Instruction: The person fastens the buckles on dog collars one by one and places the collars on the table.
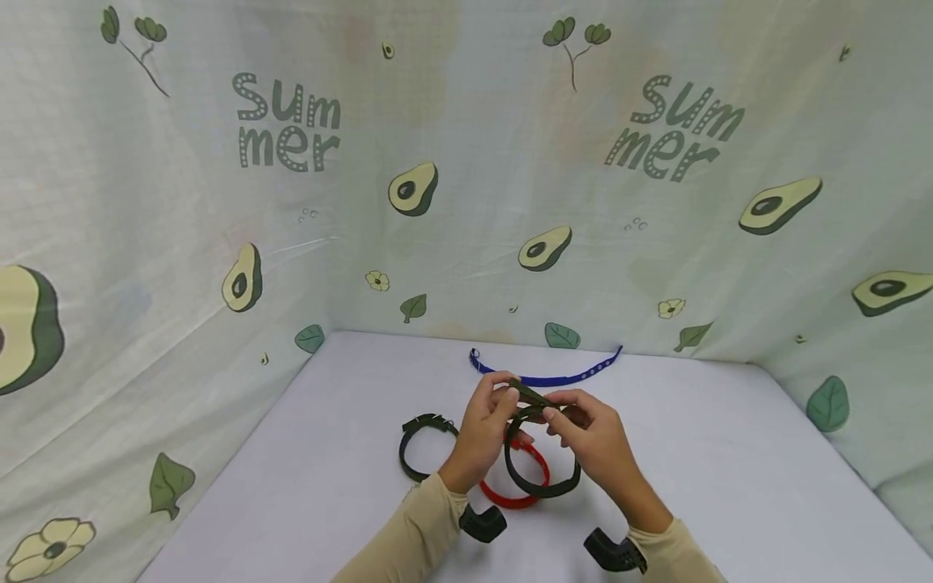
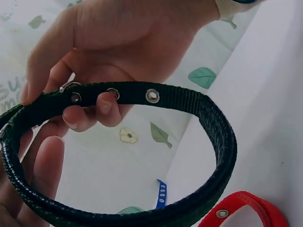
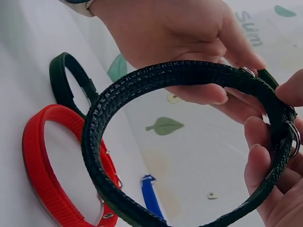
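Between both hands, raised over the table, is a dark green pet collar (image 1: 543, 491) bent into a loop, with metal eyelets and a D-ring (image 3: 296, 137). My left hand (image 1: 475, 433) pinches the strap end at the upper left of the loop. On the other side, my right hand (image 1: 603, 441) holds the strap between thumb and fingers near the overlap. In the left wrist view, fingers of the right hand (image 2: 123, 42) lie along the eyelets of the strap. The buckle area is partly hidden by fingers.
Below the hands lies a red collar (image 1: 510, 503), closed in a loop. A second dark green looped collar (image 1: 404, 453) sits to its left. At the table's back, a blue collar (image 1: 547, 381) is stretched open. A printed cloth (image 1: 466, 243) hangs behind the white table (image 1: 350, 389).
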A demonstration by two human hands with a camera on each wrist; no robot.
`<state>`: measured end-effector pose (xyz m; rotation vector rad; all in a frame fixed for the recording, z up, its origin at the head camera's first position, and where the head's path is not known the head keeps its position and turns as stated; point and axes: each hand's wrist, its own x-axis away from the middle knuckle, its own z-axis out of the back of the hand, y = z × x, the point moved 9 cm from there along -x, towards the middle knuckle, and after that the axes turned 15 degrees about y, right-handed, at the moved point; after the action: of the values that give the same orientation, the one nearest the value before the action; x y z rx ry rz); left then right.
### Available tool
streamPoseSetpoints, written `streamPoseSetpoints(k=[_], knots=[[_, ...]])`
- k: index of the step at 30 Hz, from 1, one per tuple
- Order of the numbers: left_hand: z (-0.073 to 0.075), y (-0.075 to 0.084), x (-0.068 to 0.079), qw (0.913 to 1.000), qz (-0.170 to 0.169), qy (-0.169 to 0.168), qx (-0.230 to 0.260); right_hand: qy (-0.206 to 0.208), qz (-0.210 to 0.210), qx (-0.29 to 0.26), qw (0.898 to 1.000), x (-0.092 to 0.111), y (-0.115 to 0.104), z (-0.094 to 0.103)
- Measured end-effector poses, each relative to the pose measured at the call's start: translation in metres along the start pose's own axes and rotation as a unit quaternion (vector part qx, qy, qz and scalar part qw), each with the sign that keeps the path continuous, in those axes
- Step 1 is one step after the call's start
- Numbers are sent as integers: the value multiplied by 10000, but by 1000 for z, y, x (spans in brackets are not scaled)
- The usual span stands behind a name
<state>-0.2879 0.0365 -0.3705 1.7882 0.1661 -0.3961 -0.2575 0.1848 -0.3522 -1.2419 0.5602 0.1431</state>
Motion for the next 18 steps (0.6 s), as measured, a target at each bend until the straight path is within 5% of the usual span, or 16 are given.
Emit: streamPoseSetpoints(k=[6, 18], knots=[[6, 2, -2, 9990, 98, 228, 368, 15, -69, 81, 9999, -1, 3, -1], [2, -1, 0, 9993, 31, 252, 285, 193, -362, 9, 9992, 1, 10, -2]])
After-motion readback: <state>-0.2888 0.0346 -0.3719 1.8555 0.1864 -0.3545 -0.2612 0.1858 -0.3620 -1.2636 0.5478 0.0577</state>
